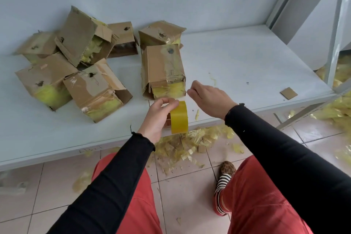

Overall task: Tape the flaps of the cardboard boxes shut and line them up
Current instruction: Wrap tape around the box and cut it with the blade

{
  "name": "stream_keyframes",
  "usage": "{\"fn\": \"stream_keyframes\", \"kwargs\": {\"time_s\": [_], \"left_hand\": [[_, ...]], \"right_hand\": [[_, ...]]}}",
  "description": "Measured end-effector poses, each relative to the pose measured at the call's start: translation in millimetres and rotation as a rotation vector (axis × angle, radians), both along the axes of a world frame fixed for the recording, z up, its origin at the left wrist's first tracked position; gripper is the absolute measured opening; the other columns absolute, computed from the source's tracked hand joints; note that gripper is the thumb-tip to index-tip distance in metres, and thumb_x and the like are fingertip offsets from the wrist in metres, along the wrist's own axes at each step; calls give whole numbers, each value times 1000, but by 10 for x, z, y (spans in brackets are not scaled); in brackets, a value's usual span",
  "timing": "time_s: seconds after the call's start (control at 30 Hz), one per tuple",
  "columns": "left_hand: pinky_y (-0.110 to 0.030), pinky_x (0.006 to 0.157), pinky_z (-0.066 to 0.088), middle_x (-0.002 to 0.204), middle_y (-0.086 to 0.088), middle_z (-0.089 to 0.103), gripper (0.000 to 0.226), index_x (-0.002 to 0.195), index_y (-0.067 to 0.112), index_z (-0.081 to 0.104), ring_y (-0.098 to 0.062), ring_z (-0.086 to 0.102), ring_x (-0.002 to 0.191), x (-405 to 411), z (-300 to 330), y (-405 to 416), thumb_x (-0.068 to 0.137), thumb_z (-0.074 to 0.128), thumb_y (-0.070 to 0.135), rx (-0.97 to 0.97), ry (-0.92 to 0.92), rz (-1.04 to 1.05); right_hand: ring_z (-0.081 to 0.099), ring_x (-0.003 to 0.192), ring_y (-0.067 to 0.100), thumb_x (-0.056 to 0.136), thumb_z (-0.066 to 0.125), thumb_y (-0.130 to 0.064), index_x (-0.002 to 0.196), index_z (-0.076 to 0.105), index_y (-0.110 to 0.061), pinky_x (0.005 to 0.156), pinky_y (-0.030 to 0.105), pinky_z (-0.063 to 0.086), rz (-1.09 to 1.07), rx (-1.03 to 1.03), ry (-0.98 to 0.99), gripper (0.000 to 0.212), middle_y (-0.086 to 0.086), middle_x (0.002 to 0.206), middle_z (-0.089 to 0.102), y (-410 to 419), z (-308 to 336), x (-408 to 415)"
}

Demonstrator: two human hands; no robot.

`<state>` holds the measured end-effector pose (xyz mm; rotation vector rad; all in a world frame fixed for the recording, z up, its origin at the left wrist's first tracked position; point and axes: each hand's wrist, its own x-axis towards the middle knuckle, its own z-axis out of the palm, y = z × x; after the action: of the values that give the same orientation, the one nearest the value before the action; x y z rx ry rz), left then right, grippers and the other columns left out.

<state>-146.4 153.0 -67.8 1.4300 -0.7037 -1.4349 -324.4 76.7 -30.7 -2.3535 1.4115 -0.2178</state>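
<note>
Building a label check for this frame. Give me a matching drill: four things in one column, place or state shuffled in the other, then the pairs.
Things:
1. tape roll
2. nearest box
3. cardboard scrap
4. tape scraps

Places or states:
A. lying alone on the table, far right
B. heaped on the floor below the table edge
C. held in the left hand
D. on the table just beyond both hands, near end covered in yellow tape

Pairs: 1-C, 2-D, 3-A, 4-B

The right hand is curled beside that box's end; a pulled strip cannot be made out.
</note>
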Motion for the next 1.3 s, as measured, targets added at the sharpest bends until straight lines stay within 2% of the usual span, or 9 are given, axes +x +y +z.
{"fn": "stream_keyframes", "kwargs": {"time_s": [0.17,0.47,0.53,0.63,0.73,0.9,1.03,1.17,1.3], "left_hand": [[-32,70,53,98,-2,76,19,108,21,69,-18,72,83,-28,-43,6,92,77,28,-49,16,38],[-36,74,55,99,-4,78,23,114,18,65,-19,74,88,-59,-36,-15,95,75,26,-117,-33,48],[-34,75,55,101,-6,78,23,113,20,67,-21,75,93,-48,-39,-13,93,77,27,-121,-42,51],[-43,81,53,110,-14,76,24,111,20,68,-35,72,105,-26,-39,-36,91,79,28,-97,-7,69],[-44,81,52,113,-12,75,26,112,20,69,-33,72,103,-42,-26,-39,90,79,30,-87,-10,59],[-28,70,53,99,-2,74,21,106,18,71,-16,70,85,8,6,-23,88,79,26,-85,-51,64],[-35,87,48,103,-8,73,16,100,16,73,-20,68,94,30,-17,38,88,79,24,-74,-108,4],[-24,71,52,96,-5,73,20,108,18,69,-14,69,87,11,3,60,93,76,29,-165,-75,35],[-33,79,54,103,-5,70,18,99,20,73,-17,67,96,26,1,31,94,75,37,-159,-51,115]], "right_hand": [[45,61,33,111,26,-40,95,36,-17,57,37,28,142,-262,188,30,-5,63,41,-122,0,97],[46,59,28,111,33,-30,109,49,-16,57,33,34,220,-362,508,22,-3,62,43,-288,-55,202],[51,64,29,110,31,-35,100,44,-18,62,34,39,160,-326,461,24,0,70,57,-324,-49,116],[54,61,16,103,34,-62,93,46,-22,56,30,32,-29,-283,111,43,-11,67,52,-411,11,40],[51,67,5,96,48,-67,123,51,-28,61,29,38,-48,-208,-149,47,-15,79,56,-398,19,216],[63,89,26,103,51,-43,138,48,-32,67,31,35,-6,-229,-98,36,-2,113,65,-503,-195,428],[64,93,28,103,51,-43,139,51,-38,69,33,40,-6,-286,-31,36,-3,113,61,-682,-171,314],[61,78,25,95,55,-56,134,56,-34,60,31,37,7,-414,34,45,-1,106,54,-707,-185,299],[55,84,24,86,66,-62,130,54,-26,65,34,39,21,-533,137,58,3,105,52,-631,-272,455]]}}
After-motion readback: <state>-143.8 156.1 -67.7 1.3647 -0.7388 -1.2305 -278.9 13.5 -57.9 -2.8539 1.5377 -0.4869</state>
